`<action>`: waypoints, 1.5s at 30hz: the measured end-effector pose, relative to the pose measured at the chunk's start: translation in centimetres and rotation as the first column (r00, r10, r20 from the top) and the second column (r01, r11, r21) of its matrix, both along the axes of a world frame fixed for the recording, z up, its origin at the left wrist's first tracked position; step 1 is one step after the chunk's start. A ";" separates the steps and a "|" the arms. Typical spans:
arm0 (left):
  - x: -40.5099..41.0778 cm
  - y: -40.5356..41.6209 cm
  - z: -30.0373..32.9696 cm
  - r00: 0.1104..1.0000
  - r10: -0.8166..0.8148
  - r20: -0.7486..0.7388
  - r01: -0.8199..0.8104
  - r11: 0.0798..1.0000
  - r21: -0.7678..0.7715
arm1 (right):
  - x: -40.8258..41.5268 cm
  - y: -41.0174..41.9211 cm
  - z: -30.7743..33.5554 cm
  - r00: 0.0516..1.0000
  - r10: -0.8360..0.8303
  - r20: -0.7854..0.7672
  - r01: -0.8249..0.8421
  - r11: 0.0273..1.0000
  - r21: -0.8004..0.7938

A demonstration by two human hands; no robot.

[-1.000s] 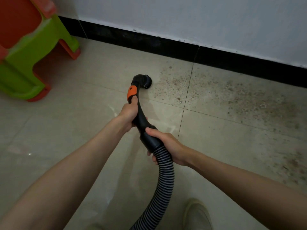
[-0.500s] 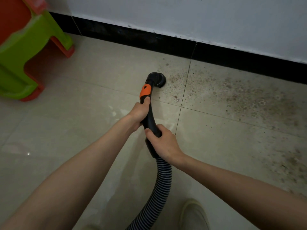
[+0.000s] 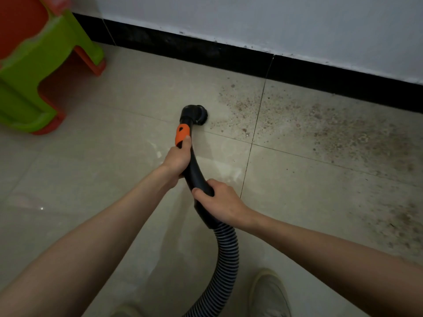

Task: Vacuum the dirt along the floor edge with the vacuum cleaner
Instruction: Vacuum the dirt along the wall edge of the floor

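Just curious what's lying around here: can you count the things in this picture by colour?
Black: 2, the vacuum handle with its brush head, and the ribbed hose.
Green: 1, a plastic stool.
Orange: 1, a stool nested under the green one.
Pale: 1, a shoe.
Total: 5

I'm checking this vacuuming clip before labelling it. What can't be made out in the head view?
- Vacuum body: the ribbed hose runs off the bottom edge.
- Brush head underside: faces the floor, so contact is unclear.
- Left hand fingers: wrapped behind the black wand.
- Dirt: its spread is cut by the right edge.
- Green stool: cropped at the left and top edges.
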State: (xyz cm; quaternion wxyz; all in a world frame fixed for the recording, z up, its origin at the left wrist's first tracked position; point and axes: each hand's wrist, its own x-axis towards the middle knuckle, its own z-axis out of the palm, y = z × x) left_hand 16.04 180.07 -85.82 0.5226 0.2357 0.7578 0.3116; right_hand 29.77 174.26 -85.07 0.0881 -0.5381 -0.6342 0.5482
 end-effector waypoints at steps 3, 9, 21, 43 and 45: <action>1.1 -0.2 -0.2 0.999 -0.045 0.001 0.045 0.999 -0.003 | 0.2 -0.6 -0.2 0.998 -0.029 0.049 0.029 1.000 0.012; 2.3 0.3 0.2 0.985 -0.167 0.039 0.168 0.986 -0.024 | 0.6 -1.6 0.1 0.988 -0.154 0.018 0.152 0.987 0.059; 1.7 -1.8 -0.5 0.997 0.027 -0.079 -0.025 0.999 0.025 | 1.0 -1.9 1.1 0.996 -0.064 -0.060 0.066 0.998 0.023; 3.1 3.0 0.5 0.978 -0.204 -0.046 0.206 0.978 0.030 | 0.2 0.8 0.3 0.959 -0.266 -0.094 0.269 0.963 0.021; 2.6 3.8 0.3 0.972 -0.216 -0.092 0.219 0.975 0.023 | -0.2 1.7 0.1 0.958 -0.265 -0.105 0.268 0.963 0.015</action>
